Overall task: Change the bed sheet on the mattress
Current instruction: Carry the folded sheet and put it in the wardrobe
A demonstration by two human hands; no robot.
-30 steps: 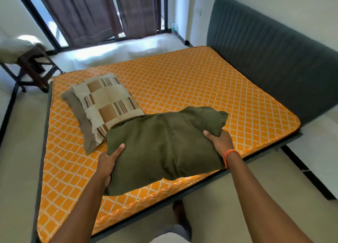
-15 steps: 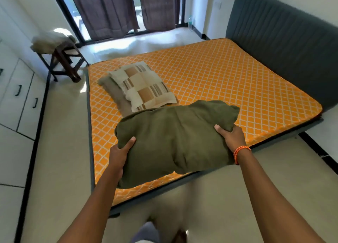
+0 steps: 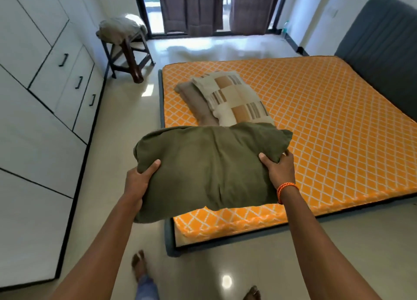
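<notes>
I hold an olive green pillow (image 3: 207, 168) in the air over the near left corner of the bare orange diamond-patterned mattress (image 3: 327, 123). My left hand (image 3: 140, 179) grips its left end, thumb on top. My right hand (image 3: 278, 170), with an orange thread on the wrist, grips its right end. Behind the green pillow a beige and brown checked pillow (image 3: 234, 101) lies on a plain taupe pillow (image 3: 194, 101) on the mattress. No sheet covers the mattress.
A white wardrobe (image 3: 40, 101) with black handles lines the left wall. A wooden stool (image 3: 126, 51) with folded cloth (image 3: 121, 27) on it stands beyond the bed's far left corner. The dark grey headboard (image 3: 381, 58) is at right. Curtains (image 3: 216, 6) hang at the back. My feet stand on the tiled floor (image 3: 126, 123).
The green pillow has been lifted off the mattress and carried left, toward the bed's corner. My view has swung left, bringing the wardrobe and stool into sight.
</notes>
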